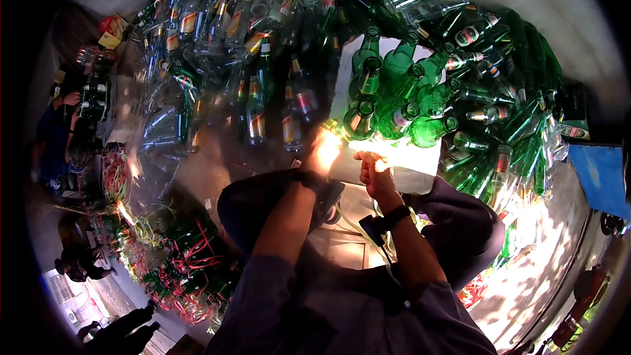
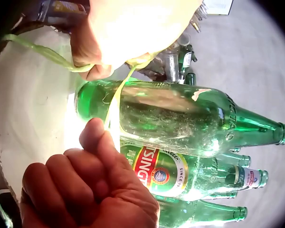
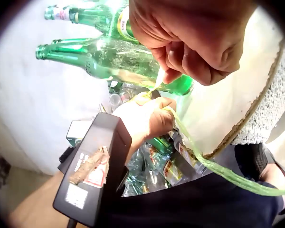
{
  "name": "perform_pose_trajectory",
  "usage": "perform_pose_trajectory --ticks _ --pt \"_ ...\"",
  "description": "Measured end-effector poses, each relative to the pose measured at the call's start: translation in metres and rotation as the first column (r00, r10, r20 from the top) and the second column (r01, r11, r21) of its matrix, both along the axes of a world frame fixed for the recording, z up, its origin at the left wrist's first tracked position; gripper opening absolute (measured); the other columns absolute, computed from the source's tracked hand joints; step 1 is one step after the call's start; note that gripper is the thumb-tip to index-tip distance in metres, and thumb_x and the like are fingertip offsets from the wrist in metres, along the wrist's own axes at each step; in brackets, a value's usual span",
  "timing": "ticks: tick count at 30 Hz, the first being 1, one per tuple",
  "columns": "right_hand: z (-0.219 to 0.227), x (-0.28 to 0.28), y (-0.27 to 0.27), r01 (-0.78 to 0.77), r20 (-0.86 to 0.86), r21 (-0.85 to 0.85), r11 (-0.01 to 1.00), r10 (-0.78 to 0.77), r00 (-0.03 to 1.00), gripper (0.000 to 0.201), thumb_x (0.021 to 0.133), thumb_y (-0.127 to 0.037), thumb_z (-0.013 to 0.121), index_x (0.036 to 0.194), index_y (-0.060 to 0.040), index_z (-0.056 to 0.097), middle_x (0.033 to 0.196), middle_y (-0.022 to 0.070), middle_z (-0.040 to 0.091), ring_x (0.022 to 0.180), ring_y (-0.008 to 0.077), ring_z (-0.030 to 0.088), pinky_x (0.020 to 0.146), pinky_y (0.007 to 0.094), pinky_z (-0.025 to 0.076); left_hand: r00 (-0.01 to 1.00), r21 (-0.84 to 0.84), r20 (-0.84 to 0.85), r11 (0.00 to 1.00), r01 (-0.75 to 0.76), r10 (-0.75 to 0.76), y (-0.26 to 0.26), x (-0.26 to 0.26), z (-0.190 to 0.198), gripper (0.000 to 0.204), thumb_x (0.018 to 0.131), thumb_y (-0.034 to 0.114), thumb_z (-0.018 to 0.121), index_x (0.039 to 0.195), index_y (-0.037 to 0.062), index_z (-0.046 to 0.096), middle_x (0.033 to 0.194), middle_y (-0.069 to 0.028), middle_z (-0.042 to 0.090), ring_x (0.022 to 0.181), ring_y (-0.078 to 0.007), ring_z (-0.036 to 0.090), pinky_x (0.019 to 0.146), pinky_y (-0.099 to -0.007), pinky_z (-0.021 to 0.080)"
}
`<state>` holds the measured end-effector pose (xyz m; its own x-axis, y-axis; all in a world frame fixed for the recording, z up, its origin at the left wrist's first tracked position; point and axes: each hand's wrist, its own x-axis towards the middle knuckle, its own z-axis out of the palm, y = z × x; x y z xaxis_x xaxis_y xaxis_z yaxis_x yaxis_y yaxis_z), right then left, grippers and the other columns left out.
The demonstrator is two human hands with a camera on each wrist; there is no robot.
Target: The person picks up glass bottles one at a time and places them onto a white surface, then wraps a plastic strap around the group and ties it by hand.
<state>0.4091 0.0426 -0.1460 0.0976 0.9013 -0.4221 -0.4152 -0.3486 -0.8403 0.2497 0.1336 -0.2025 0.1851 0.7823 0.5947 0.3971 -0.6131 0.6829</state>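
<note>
Several green glass bottles (image 1: 368, 118) stand upright in a tight cluster on a pale slab (image 1: 420, 161). A Tsingtao-style label shows on one bottle (image 2: 156, 171) in the left wrist view. A pale green plastic strip (image 2: 115, 107) crosses the nearest bottle (image 2: 180, 114) low, by its base. My left hand (image 1: 325, 148), washed out by sunlight, grips the strip beside the cluster, and a loose tail (image 3: 218, 168) trails from it. With thumb and forefinger, my right hand (image 1: 376, 169) pinches the strip's other stretch, close in front of the bottles, its remaining fingers curled.
Piled bottles (image 1: 486, 98) surround the slab on the far and right sides, with more clear and brown ones (image 1: 190, 20) at left. Bottles bundled with red strips (image 1: 190, 263) lie at lower left. A blue panel (image 1: 601, 177) stands at right. Another person (image 1: 56, 131) is at far left.
</note>
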Motion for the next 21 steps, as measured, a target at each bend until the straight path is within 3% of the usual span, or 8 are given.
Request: perform_pose_trajectory --ticks 2,3,5,10,12,16,19,21 --pt "0.013 -0.004 0.003 0.084 -0.133 -0.28 0.956 -0.126 0.983 0.013 0.09 -0.018 0.067 0.088 -0.006 0.063 0.06 -0.0089 0.033 0.044 0.0019 0.024 0.038 0.0209 0.019 0.985 -0.298 0.074 0.939 0.173 -0.158 0.009 -0.006 -0.009 0.008 0.075 0.014 0.066 0.068 0.0141 0.062 0.056 0.0011 0.052 0.05 -0.0192 0.055 0.046 -0.0358 0.044" --pt "0.016 -0.004 0.005 0.085 -0.143 -0.269 0.959 -0.127 0.982 0.012 0.09 -0.017 0.067 0.087 -0.0062 0.063 0.06 -0.0089 0.034 0.043 0.0021 0.024 0.038 0.0209 0.019 0.865 -0.578 0.5 0.733 0.358 -0.028 0.02 -0.009 -0.03 0.006 0.073 0.014 0.068 0.07 0.014 0.062 0.061 0.0009 0.054 0.054 -0.0183 0.056 0.049 -0.0359 0.045" --pt "0.018 -0.001 0.01 0.094 -0.167 -0.264 0.96 -0.141 0.976 0.011 0.088 -0.015 0.066 0.083 -0.0068 0.063 0.06 -0.0085 0.034 0.043 0.0028 0.024 0.038 0.0213 0.019 0.969 -0.587 0.225 0.781 0.214 -0.097 0.012 -0.006 -0.002 0.008 0.075 0.007 0.067 0.077 0.0125 0.061 0.068 0.0012 0.056 0.058 -0.0164 0.057 0.052 -0.0337 0.046" --pt "0.03 -0.003 0.007 0.097 -0.189 -0.354 0.93 -0.172 0.967 0.01 0.089 -0.015 0.066 0.084 -0.0067 0.062 0.059 -0.0079 0.034 0.042 0.0037 0.024 0.039 0.0215 0.019 0.562 -0.762 0.643 0.364 0.535 0.521 0.017 -0.007 -0.007 0.004 0.082 0.008 0.062 0.081 0.0102 0.065 0.067 0.0001 0.058 0.061 -0.0169 0.06 0.053 -0.0339 0.045" --pt "0.022 0.002 0.007 0.083 -0.213 -0.274 0.958 -0.145 0.966 0.009 0.089 -0.015 0.066 0.087 -0.0062 0.063 0.06 -0.0081 0.035 0.043 0.0028 0.026 0.039 0.0208 0.019 0.984 -0.86 -0.075 0.489 -0.145 0.16 0.024 -0.006 -0.021 0.009 0.088 0.013 0.058 0.082 0.0089 0.064 0.064 0.0002 0.056 0.058 -0.0153 0.058 0.052 -0.0307 0.044" --pt "0.004 0.008 0.004 0.061 -0.225 -0.17 0.984 -0.099 0.969 0.014 0.091 -0.017 0.067 0.093 -0.0035 0.064 0.063 -0.0093 0.038 0.046 0.0004 0.029 0.04 0.0187 0.022 0.713 -0.961 0.275 0.166 0.221 0.645 0.024 0.016 0.029 0.021 0.093 0.015 0.058 0.074 0.0073 0.066 0.067 0.0023 0.059 0.053 -0.0077 0.049 0.046 -0.0278 0.036" --pt "0.006 0.01 0.002 -0.002 -0.392 -0.211 0.978 -0.082 0.916 0.016 0.092 -0.018 0.066 0.096 -0.0029 0.064 0.064 -0.0094 0.038 0.047 0.0001 0.029 0.04 0.0177 0.023 0.658 -0.577 0.745 0.6 0.554 0.109 0.007 -0.013 0.034 0.015 0.091 0.011 0.06 0.079 0.0055 0.068 0.067 0.0028 0.058 0.057 -0.0069 0.05 0.05 -0.0275 0.038" --pt "0.016 0.009 0.003 -0.012 -0.265 -0.246 0.969 -0.055 0.963 0.019 0.094 -0.02 0.065 0.101 -0.0025 0.064 0.066 -0.0093 0.04 0.049 -0.0001 0.03 0.041 0.0169 0.024 0.841 -0.713 0.527 0.603 0.358 0.124 0.011 -0.012 0.032 0.015 0.092 0.016 0.06 0.079 0.0087 0.064 0.066 0.0058 0.054 0.057 -0.0057 0.048 0.048 -0.0253 0.036"
